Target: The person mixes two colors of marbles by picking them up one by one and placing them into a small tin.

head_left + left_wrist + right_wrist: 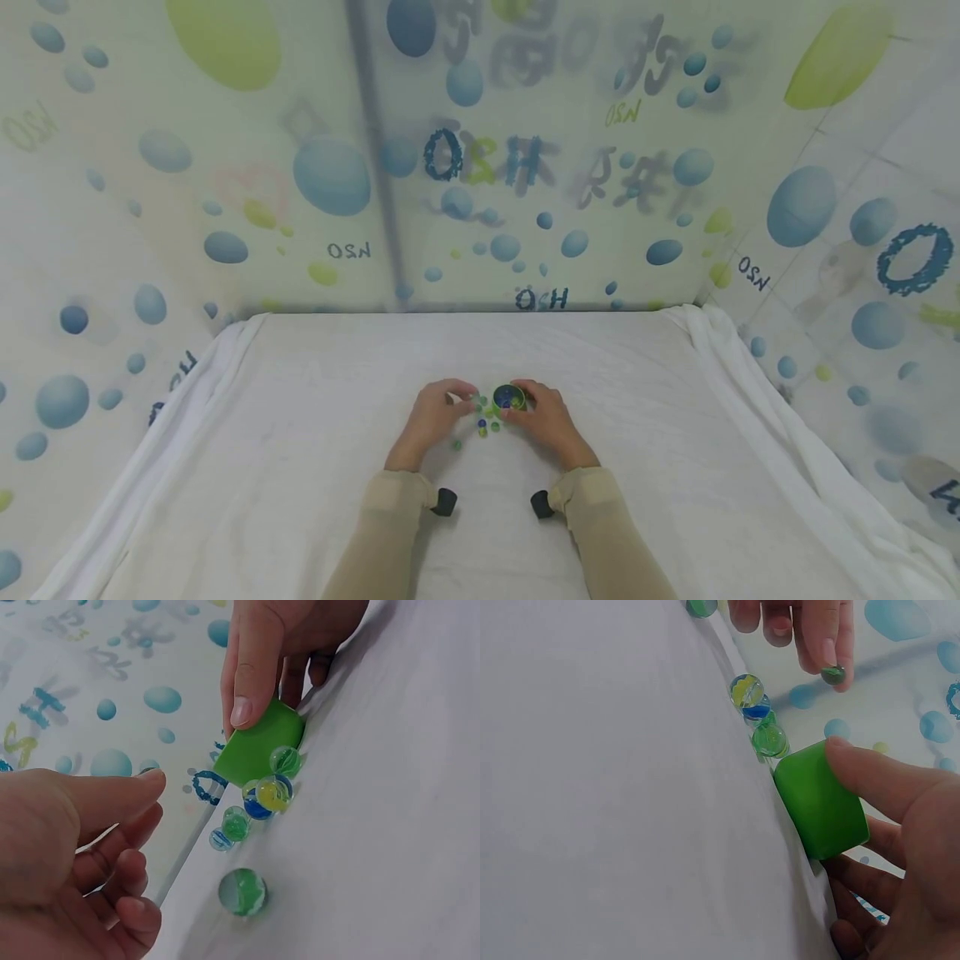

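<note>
While the right hand (551,421) curls around a small green cup (821,799) on a white-draped tabletop (300,433), thumb on one side and fingers on the other, the left hand (437,412) pinches a dark green marble (833,675) between thumb and forefinger just beside it, its other fingers loosely bent. The cup's mouth faces up toward the head camera, showing a dark blue interior with touches of green; what lies inside is too small to make out. Loose marbles gather near the cup, between the two hands: a yellow swirled marble (274,793) close against a blue one, with clear green marbles (769,739) near the cup's wall. A green-and-white marble (243,892) lies apart from the cluster, on the side toward the person's left wrist. Beige sleeves (382,525) reach in from the bottom of the head view, a black device (444,502) at each cuff. Behind the tabletop hangs a pale curtain (292,275) printed with blue and green bubbles and mirror-written "H2O" lettering
</note>
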Motion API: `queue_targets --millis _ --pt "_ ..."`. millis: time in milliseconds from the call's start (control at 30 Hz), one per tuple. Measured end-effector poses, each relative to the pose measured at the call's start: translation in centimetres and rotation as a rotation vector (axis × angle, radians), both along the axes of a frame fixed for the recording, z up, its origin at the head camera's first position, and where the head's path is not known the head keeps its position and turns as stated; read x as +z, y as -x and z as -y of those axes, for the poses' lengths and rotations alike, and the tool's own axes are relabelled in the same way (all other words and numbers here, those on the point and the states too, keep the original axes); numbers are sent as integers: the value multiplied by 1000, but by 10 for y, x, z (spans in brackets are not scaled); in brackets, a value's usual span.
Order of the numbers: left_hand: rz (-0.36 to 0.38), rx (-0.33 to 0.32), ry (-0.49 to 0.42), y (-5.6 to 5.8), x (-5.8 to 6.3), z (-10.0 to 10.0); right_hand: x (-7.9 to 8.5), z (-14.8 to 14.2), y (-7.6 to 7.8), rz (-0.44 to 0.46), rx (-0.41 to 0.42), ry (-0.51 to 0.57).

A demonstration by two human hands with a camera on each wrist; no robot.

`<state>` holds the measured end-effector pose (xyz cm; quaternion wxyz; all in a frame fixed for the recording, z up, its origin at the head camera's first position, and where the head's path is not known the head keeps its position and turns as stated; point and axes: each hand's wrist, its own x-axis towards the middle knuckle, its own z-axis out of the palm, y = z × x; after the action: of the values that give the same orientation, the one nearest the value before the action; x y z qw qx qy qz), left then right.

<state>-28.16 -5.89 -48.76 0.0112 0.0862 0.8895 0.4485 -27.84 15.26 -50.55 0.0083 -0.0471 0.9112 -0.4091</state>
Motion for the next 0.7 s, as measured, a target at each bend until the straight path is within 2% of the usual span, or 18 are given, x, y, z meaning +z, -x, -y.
queue_targets --millis 500,700 --pt "-87 23 -109 0 1 -3 -1 0 0 5 -3 -2" --pt "-94 44 -105 1 -3 -11 -3 0 1 -6 -5 -8"
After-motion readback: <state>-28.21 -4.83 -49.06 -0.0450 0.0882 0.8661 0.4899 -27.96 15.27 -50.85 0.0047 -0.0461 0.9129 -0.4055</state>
